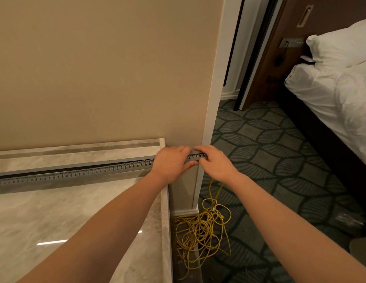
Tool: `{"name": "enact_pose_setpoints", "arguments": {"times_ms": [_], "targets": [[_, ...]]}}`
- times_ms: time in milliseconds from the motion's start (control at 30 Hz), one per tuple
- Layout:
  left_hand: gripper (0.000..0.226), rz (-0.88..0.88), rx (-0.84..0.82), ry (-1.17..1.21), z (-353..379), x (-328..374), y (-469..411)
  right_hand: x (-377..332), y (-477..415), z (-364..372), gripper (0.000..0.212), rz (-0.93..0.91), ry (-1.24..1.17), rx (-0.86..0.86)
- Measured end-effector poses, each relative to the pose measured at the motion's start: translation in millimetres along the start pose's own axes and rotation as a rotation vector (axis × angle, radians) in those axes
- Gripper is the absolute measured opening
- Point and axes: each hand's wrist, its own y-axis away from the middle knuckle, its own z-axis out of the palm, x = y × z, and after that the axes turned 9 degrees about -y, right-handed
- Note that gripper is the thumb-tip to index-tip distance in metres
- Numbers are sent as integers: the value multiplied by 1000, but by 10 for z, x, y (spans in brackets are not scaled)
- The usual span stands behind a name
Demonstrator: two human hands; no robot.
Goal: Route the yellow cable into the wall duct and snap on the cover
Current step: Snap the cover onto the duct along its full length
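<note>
A grey slotted wall duct (76, 174) runs along the beige wall above the marble counter, ending at the wall corner. My left hand (172, 162) wraps the duct near its right end, thumb below and fingers over the top. My right hand (213, 162) rests on the duct's very end at the corner, fingers curled. The yellow cable (200, 231) lies in a loose tangle on the carpet below the corner; one strand rises toward my right hand and disappears under it. I cannot tell whether that hand pinches the strand. No separate cover is visible.
A marble counter (55, 221) with a raised backsplash (80, 147) fills the lower left. Patterned green carpet (270, 150) spreads to the right. A bed with white linen (341, 84) stands at the far right, and a dark door frame (257, 58) is behind the wall corner.
</note>
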Motion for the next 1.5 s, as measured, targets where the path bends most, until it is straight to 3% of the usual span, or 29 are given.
{"name": "enact_pose_setpoints", "arguments": {"times_ms": [133, 333, 567, 733, 967, 1267, 1367, 1500], "targets": [[49, 3, -25, -18, -7, -11, -4, 50, 1, -136, 46, -140, 202, -137], [50, 3, -34, -9, -29, -8, 0, 9, -53, -174, 30, -219, 450, -125], [50, -32, -20, 35, -42, -6, 24, 29, -7, -113, 24, -223, 448, -58], [47, -13, -120, 56, -69, -143, 60, -12, -2, -27, 24, -180, 489, -3], [49, -4, -87, 87, -155, -510, 354, -88, 23, 5, 15, -161, 583, 76], [34, -169, -89, 315, -226, -399, 474, -423, -8, 317, 21, -270, 556, -76], [30, -147, -139, 421, -275, -453, 525, -430, -12, 417, 23, -216, 518, -80], [33, -253, -266, 396, -327, -699, 609, -419, 37, 446, 22, -231, 513, -19]]}}
